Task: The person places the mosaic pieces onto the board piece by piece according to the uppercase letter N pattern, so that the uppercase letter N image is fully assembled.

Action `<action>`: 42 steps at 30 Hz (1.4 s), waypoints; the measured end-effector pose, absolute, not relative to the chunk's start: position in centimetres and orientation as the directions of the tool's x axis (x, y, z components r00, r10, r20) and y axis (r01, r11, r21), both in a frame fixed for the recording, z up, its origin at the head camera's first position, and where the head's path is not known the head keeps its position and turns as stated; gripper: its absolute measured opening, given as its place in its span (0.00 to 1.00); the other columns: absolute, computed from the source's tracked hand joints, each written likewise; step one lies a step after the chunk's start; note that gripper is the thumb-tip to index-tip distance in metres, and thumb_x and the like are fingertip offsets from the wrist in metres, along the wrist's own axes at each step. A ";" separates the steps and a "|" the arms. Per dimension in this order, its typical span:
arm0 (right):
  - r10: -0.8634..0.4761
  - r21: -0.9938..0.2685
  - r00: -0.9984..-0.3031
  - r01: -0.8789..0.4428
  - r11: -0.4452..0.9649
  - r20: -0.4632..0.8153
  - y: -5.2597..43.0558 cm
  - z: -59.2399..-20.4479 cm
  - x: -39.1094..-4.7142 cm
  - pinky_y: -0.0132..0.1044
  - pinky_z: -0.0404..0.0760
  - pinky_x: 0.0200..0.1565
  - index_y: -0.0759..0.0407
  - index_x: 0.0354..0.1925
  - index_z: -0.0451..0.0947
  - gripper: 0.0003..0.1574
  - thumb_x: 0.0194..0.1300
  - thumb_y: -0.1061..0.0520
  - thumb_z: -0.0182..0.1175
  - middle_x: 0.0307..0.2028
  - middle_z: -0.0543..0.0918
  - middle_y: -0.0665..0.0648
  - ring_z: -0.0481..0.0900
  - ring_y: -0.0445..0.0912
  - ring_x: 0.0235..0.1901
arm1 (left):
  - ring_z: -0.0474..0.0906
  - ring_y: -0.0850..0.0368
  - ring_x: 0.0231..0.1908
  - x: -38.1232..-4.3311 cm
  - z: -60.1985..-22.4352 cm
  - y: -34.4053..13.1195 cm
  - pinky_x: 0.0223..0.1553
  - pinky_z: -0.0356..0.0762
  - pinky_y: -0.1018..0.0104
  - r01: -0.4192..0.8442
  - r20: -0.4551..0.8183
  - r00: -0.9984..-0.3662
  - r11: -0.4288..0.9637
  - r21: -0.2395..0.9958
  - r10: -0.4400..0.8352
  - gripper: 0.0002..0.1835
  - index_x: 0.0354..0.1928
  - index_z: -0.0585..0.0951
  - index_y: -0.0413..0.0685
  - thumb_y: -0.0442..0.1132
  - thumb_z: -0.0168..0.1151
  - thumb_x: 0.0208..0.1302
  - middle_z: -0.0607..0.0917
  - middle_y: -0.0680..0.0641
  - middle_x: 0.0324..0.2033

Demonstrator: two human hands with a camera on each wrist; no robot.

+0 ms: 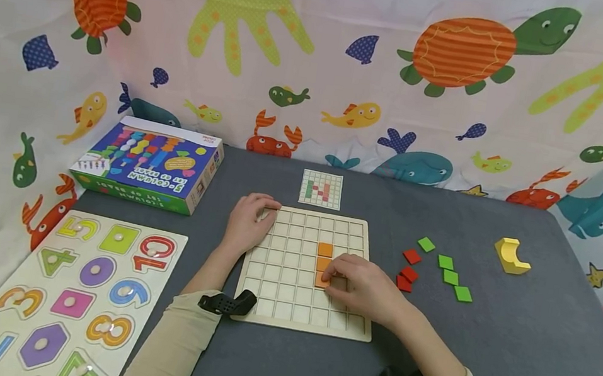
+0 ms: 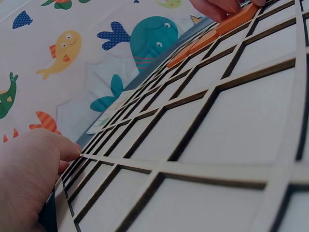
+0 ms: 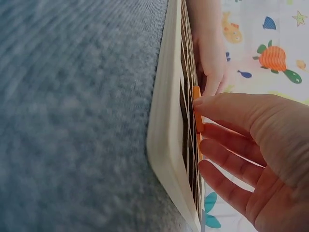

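Note:
A pale wooden grid board (image 1: 280, 283) lies on the table with orange square tiles (image 1: 325, 250) lined up in one column. My right hand (image 1: 363, 285) is over that column. Its thumb and forefinger pinch the nearest orange tile (image 3: 198, 118), which stands slightly proud of the grid in the right wrist view; the other fingers reach along the column. My left hand (image 1: 251, 226) grips the board's far left corner, with a fingertip on the rim in the left wrist view. Part of the grid is hidden under my right hand.
Red tiles (image 1: 412, 256) and green tiles (image 1: 450, 277) lie right of the board, with a yellow curved block (image 1: 510, 255) farther right. A pattern card (image 1: 321, 189) lies beyond the board. At left are a game box (image 1: 147, 161) and a number puzzle board (image 1: 88, 287).

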State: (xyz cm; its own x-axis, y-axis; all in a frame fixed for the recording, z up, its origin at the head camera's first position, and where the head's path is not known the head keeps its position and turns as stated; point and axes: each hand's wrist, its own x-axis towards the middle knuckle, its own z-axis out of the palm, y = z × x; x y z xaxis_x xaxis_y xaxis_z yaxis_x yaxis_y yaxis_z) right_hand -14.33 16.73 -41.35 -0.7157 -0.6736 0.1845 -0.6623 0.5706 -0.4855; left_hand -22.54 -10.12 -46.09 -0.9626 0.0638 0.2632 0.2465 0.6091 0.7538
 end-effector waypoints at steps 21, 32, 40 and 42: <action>-0.521 -0.520 -0.819 -0.561 0.644 0.240 22.2 -40.6 -13.7 0.38 0.79 0.34 0.50 0.40 0.83 0.09 0.59 0.57 0.70 0.37 0.81 0.40 0.78 0.40 0.33 | 0.71 0.48 0.56 -22.5 -46.2 -9.8 0.57 0.67 0.51 0.241 0.248 -0.966 0.596 0.766 0.072 0.09 0.46 0.87 0.48 0.38 0.61 0.68 0.80 0.46 0.53; -0.394 -0.459 -0.907 -0.416 0.785 0.149 27.8 -40.2 -13.1 0.47 0.82 0.40 0.49 0.39 0.84 0.09 0.59 0.59 0.70 0.36 0.83 0.43 0.81 0.42 0.37 | 0.71 0.47 0.56 -22.5 -46.1 -10.3 0.57 0.66 0.50 0.238 0.254 -0.966 0.596 0.767 0.058 0.10 0.46 0.87 0.47 0.38 0.60 0.68 0.80 0.46 0.52; -0.352 -0.412 -0.926 -0.376 0.830 0.136 29.4 -40.4 -13.1 0.49 0.80 0.40 0.52 0.41 0.84 0.10 0.58 0.59 0.70 0.36 0.83 0.48 0.80 0.47 0.38 | 0.71 0.47 0.56 -22.5 -46.1 -10.2 0.57 0.66 0.50 0.250 0.268 -0.961 0.600 0.760 0.062 0.10 0.46 0.87 0.47 0.37 0.60 0.68 0.80 0.45 0.52; -0.345 -0.408 -0.928 -0.373 0.833 0.142 29.5 -40.6 -13.3 0.49 0.80 0.41 0.52 0.40 0.84 0.10 0.58 0.58 0.71 0.36 0.83 0.48 0.79 0.47 0.38 | 0.70 0.47 0.56 -22.5 -46.1 -10.1 0.58 0.65 0.50 0.248 0.266 -0.962 0.599 0.761 0.060 0.10 0.46 0.87 0.47 0.37 0.60 0.68 0.80 0.46 0.52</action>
State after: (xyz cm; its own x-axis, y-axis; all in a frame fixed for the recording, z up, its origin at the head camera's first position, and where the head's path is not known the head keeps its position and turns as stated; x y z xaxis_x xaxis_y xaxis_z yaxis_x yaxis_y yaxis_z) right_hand -13.27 29.51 -40.56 -0.9277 -0.3452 0.1419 -0.3725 0.8333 -0.4085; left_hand -22.50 -10.12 -46.09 -0.9620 0.0605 0.2663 0.2484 0.5990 0.7612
